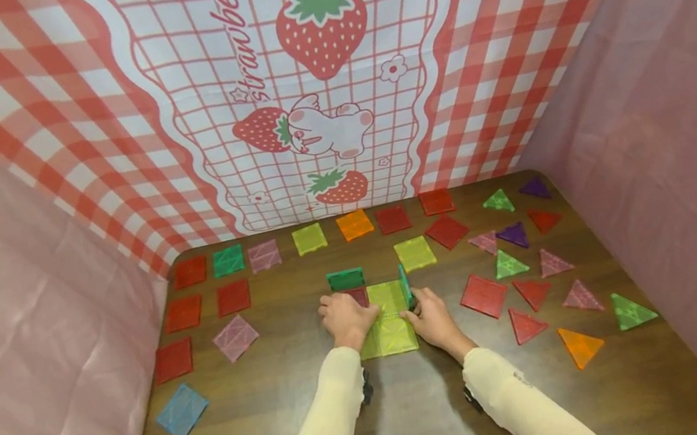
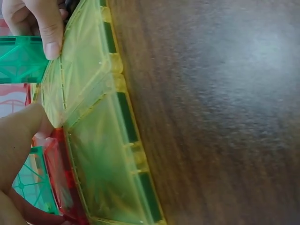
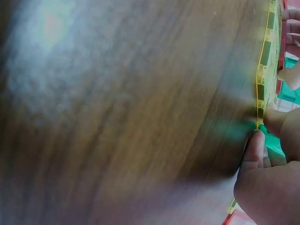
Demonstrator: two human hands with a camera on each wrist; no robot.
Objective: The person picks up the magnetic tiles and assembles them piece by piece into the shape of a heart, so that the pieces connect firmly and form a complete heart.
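Translucent yellow square magnetic tiles (image 1: 397,335) lie flat and joined in the middle of the table, with a red square tile (image 2: 58,171) beside them at the back left. My left hand (image 1: 345,318) is over this red tile; its thumb and fingers hold the tile's edges. Along the right edge of the yellow tiles, a green tile (image 1: 406,286) stands upright. My right hand (image 1: 435,320) pinches that green tile between thumb and fingers, low against the yellow edge. Another green tile (image 1: 345,279) stands upright just behind the red one, untouched by the right hand.
Square tiles, such as a blue one (image 1: 182,412) and an orange one (image 1: 355,225), lie along the left and back of the wooden table (image 1: 419,430). Triangular tiles (image 1: 581,346) are scattered at the right. A strawberry-print cloth (image 1: 323,35) hangs behind; pink cloth (image 1: 662,166) flanks the sides.
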